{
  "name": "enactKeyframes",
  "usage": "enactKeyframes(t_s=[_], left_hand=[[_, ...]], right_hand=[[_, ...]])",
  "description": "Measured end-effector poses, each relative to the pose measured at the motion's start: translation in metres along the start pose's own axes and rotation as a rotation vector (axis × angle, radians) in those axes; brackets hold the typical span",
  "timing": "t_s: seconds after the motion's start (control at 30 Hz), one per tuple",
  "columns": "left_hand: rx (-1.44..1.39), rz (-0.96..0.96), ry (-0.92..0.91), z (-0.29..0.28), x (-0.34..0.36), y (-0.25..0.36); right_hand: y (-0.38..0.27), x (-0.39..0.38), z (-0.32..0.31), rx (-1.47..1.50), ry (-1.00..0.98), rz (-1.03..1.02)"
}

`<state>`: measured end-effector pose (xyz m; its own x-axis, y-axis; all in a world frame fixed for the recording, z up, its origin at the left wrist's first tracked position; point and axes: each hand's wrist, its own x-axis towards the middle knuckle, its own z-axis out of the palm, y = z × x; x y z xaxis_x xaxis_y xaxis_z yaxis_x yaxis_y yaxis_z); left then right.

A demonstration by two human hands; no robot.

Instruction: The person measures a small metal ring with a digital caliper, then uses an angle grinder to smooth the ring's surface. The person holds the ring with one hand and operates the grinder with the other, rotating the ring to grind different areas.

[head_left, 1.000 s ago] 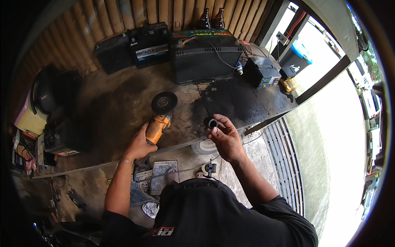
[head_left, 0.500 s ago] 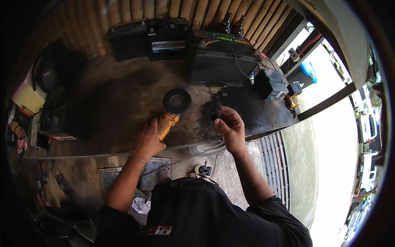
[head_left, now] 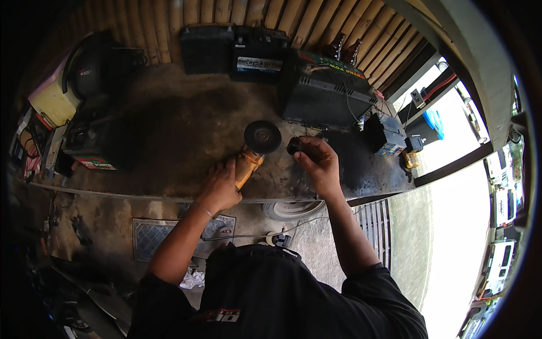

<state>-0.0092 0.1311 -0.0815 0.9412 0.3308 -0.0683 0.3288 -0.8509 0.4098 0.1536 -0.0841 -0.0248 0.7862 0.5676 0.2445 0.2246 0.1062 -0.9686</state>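
My left hand (head_left: 219,187) is wrapped round the yellow-orange body of an angle grinder (head_left: 246,167), which rests on or just above the dark workbench (head_left: 192,147). The grinder's round black disc (head_left: 263,137) faces up at its far end. To the right of the disc, the thumb and fingers of my right hand (head_left: 320,164) pinch a small dark rounded piece (head_left: 293,146). What kind of piece it is, I cannot make out. A gap separates it from the disc. Part of the grinder's body is hidden under my left hand.
Black batteries (head_left: 258,63) line the bamboo wall, beside a large black case (head_left: 324,99) and brown bottles (head_left: 351,52). A small black battery (head_left: 385,134) stands at the right. Another battery (head_left: 93,144) is at the left. A cable (head_left: 257,234) hangs below the bench edge.
The view has shifted, so the bench things appear farther right. My right hand has brought the small dark piece closer to the disc. My left hand keeps its grip on the grinder.
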Motion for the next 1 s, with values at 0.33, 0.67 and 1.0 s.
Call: enactKeyframes(t_s=[0.33, 0.67, 1.0], left_hand=[[-0.151, -0.035, -0.005, 0.008, -0.002, -0.006], [-0.124, -0.089, 0.014, 0.010, 0.000, -0.006], [-0.095, -0.121, -0.006, 0.009, 0.001, -0.003]], right_hand=[[0.003, 0.046, 0.015, -0.695, -0.101, -0.283], [0.012, 0.056, 0.022, -0.765, -0.173, -0.321], [0.000, 0.071, 0.020, -0.838, -0.322, -0.335]])
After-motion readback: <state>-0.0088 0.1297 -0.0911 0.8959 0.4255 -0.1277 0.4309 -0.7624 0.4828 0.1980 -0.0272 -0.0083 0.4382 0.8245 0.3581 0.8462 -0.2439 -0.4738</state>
